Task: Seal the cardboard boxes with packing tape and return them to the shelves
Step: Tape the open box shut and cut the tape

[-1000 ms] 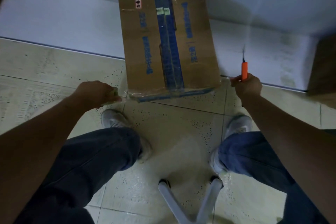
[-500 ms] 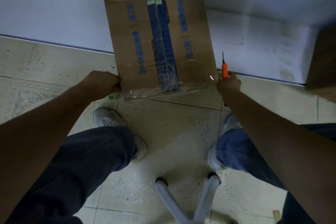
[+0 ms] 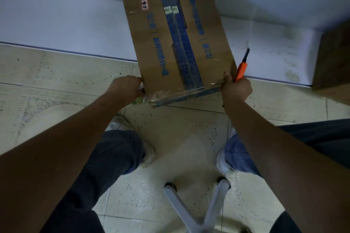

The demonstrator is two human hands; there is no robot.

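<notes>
From the head camera we see our left hand (image 3: 126, 89) and right hand (image 3: 235, 91) gripping the near corners of the brown cardboard box with blue tape (image 3: 178, 43); between right fingers, an orange utility knife (image 3: 241, 70). Blue print unreadable; left fingertips hidden.

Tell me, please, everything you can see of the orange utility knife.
The orange plastic utility knife is slim, with a dark blade end pointing up and away towards the white shelf. Its lower part is hidden in the grip of the right hand, which also holds the near right corner of the brown cardboard box. The knife lies just beside the box's right edge.
</notes>
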